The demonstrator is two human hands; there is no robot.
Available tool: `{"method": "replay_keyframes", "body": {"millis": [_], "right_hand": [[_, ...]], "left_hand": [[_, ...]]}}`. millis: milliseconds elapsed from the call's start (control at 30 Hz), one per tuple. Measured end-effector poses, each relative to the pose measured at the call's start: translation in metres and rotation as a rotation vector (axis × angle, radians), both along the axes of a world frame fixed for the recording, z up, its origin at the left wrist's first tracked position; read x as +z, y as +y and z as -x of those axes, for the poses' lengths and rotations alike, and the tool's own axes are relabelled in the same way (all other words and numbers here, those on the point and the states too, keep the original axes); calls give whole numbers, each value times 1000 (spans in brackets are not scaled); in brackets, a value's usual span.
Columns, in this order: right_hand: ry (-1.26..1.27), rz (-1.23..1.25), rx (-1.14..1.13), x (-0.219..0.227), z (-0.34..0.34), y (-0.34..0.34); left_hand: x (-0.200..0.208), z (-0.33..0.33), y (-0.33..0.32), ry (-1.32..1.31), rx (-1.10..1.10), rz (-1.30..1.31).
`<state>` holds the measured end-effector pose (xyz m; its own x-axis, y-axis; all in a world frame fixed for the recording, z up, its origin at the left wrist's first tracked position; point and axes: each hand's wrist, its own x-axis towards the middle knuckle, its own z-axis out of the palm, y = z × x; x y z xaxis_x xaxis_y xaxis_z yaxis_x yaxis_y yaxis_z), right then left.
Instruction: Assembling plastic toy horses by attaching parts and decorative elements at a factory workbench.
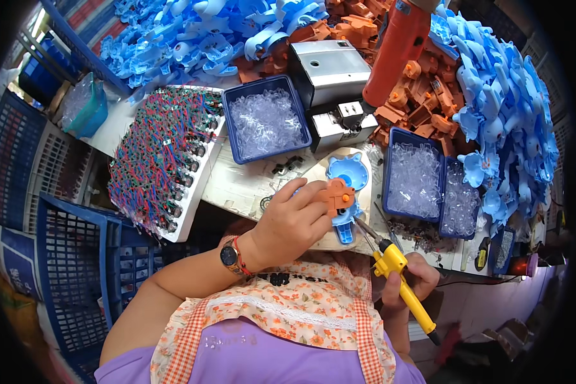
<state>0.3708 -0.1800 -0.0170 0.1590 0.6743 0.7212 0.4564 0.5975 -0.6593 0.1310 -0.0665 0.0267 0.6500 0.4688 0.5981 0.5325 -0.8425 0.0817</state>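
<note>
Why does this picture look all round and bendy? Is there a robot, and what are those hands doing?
No robot here, just someone's two bare hands. The one picture comes from a camera worn on their head, looking down. Its very wide lens makes straight edges bend.

The left hand has its fingers on an orange piece, over a blue piece. The right hand holds a yellow tool with a thin metal end pointing toward them.

Around them on the table are colourful wires, a blue tray of clear bits, and heaps of blue parts and orange parts.
</note>
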Motion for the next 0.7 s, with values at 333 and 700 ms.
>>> {"method": "replay_keyframes", "body": {"millis": [333, 700], "right_hand": [[31, -34, -81, 6, -12, 1], [8, -43, 47, 15, -3, 5]], "left_hand": [[3, -7, 3, -259, -79, 198], [2, -1, 8, -232, -24, 207]]}}
